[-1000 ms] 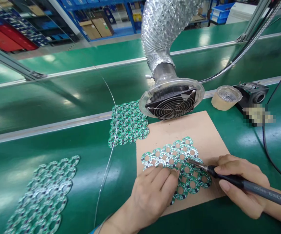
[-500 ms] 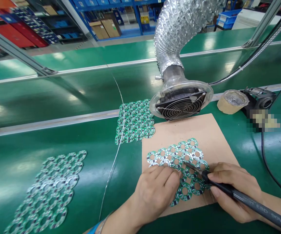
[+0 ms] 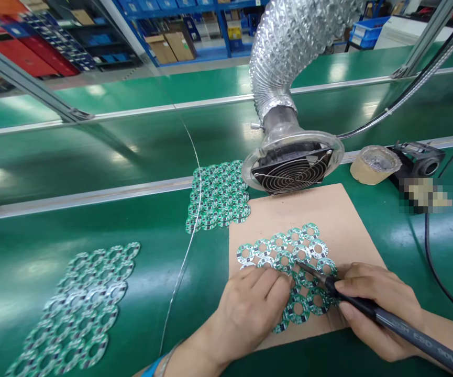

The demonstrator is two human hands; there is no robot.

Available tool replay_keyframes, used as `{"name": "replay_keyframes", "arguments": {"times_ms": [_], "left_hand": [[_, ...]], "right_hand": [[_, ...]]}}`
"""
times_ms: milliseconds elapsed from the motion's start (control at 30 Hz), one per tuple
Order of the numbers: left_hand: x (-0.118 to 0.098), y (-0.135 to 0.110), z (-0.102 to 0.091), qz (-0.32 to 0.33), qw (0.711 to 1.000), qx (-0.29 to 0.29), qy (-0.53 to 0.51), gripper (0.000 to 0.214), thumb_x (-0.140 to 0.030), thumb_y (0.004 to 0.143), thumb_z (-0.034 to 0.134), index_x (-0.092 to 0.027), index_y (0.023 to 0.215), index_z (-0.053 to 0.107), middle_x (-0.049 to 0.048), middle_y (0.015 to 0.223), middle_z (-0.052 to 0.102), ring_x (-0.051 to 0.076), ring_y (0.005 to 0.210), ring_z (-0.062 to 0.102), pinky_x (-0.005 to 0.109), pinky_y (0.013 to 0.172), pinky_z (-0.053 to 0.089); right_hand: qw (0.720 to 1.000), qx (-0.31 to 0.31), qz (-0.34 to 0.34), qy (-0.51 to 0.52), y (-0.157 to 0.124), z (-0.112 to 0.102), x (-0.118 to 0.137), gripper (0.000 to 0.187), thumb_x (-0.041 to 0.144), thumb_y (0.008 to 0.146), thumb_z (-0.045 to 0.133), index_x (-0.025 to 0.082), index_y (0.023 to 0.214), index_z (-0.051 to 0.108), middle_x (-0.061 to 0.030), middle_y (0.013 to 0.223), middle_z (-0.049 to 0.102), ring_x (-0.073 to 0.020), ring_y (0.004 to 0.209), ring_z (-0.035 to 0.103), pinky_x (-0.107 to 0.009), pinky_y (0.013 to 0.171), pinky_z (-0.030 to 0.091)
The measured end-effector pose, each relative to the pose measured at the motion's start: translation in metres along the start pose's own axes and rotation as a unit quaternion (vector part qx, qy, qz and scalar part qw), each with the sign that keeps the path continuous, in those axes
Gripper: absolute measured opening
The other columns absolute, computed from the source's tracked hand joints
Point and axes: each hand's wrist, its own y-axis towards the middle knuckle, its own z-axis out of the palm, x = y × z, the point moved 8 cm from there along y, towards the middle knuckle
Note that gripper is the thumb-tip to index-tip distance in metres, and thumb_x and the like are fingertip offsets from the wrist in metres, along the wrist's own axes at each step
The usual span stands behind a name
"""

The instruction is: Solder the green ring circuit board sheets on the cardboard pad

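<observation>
The step in hand appears to be working the tip of the soldering iron [image 3: 391,320] on the circuit-board panel [image 3: 289,268], which lies on the cardboard sheet [image 3: 328,209], nearer its near edge. The next move calls for a steady tip. The iron's long axis slants, tip toward the sheet's far left corner. The right hand's [image 3: 381,309] fingers grip its handle; the left hand's [image 3: 250,309] are curled over the panel, any hold hidden.

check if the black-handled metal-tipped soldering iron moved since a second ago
Yes, the soldering iron has moved: left and slightly toward the person, judged against the flat brown cardboard sheet.
</observation>
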Motion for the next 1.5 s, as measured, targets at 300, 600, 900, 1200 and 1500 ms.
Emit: {"name": "replay_keyframes", "arguments": {"times_ms": [300, 600, 900, 1200, 1500], "left_hand": [[0.003, -0.002, 0.008, 0.000, 1.000, 0.019, -0.001, 0.016, -0.004, 0.078, 0.051, -0.018, 0.073, 0.048, -0.0025, 0.060, 0.042, 0.013, 0.055, 0.037, 0.032, 0.051, 0.026], [0.006, 0.001, 0.000, -0.036, 0.999, 0.000, -0.024, 0.013, -0.011, 0.086, 0.051, -0.018, 0.075, 0.049, -0.0031, 0.060, 0.048, 0.012, 0.054, 0.043, 0.028, 0.051, 0.031], [0.032, 0.001, 0.003, -0.186, 0.973, 0.036, -0.133, 0.011, -0.019, 0.089, 0.045, -0.018, 0.079, 0.049, 0.0015, 0.073, 0.054, 0.013, 0.066, 0.051, 0.025, 0.056, 0.042], [0.033, 0.000, 0.000, -0.218, 0.959, 0.068, -0.170, 0.012, -0.017, 0.089, 0.043, -0.018, 0.080, 0.051, 0.0013, 0.073, 0.055, 0.012, 0.065, 0.053, 0.024, 0.055, 0.042], [0.018, 0.012, -0.007, -0.201, 0.946, 0.052, -0.248, 0.018, -0.014, 0.090, 0.037, -0.018, 0.091, 0.054, 0.0035, 0.074, 0.054, 0.014, 0.066, 0.051, 0.027, 0.055, 0.044]], "right_hand": [[1.000, 0.003, -0.009, -0.013, 0.000, 0.001, 0.002, 0.033, 0.005, 0.073, 0.056, 0.013, 0.105, 0.057, -0.0044, 0.072, 0.061, -0.0168, 0.062, 0.060, -0.032, 0.059, 0.055], [1.000, -0.010, -0.002, 0.022, 0.004, -0.004, 0.004, 0.039, 0.004, 0.072, 0.054, 0.016, 0.109, 0.056, -0.0043, 0.070, 0.059, -0.0184, 0.062, 0.059, -0.035, 0.059, 0.055], [0.976, -0.128, 0.173, -0.001, -0.011, -0.031, -0.030, 0.022, 0.014, 0.084, 0.056, 0.020, 0.105, 0.057, -0.0053, 0.086, 0.059, -0.0161, 0.072, 0.059, -0.028, 0.057, 0.049], [0.974, -0.095, 0.195, 0.064, -0.010, -0.017, -0.028, 0.020, 0.015, 0.087, 0.052, 0.021, 0.107, 0.055, -0.0047, 0.088, 0.059, -0.0162, 0.073, 0.063, -0.028, 0.061, 0.054], [0.993, -0.075, 0.087, 0.037, -0.008, -0.021, -0.013, 0.024, 0.009, 0.080, 0.051, 0.018, 0.102, 0.055, -0.0043, 0.074, 0.060, -0.0159, 0.061, 0.057, -0.029, 0.051, 0.046]]}}
